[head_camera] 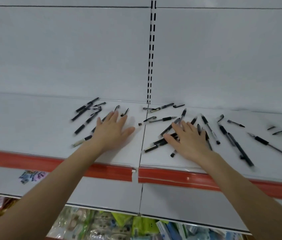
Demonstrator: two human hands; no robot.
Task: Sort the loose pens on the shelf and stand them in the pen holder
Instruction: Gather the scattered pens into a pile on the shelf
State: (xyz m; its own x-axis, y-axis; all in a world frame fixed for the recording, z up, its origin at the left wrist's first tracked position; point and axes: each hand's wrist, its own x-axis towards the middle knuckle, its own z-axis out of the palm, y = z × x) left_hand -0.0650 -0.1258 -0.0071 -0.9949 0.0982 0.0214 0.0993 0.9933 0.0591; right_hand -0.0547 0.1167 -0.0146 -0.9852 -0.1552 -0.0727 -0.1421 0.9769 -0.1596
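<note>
The white metal shelf (33,122) is carrying all the loose black pens with dark rubber sleeves (239,149), which are lying flat and scattered at many angles across both of its panels, from a crossed bunch near the back on the left (87,122) to single pens trailing towards the right edge. Several are blurring in the picture, and a small black cap (139,124) is lying by itself near the seam between the panels. The person's left grip (112,130) is resting palm down with its fingers spread, lying over a couple of pens that are running under the fingers and wrist. The right grip (190,141) is also lying flat and spread, pressing on a crossed heap of pens just right of the seam. A red price strip (50,161) is running along the shelf's front edge, a white slotted upright (151,49) is rising behind, and colourful packaged goods (102,226) are showing on the level below.
</note>
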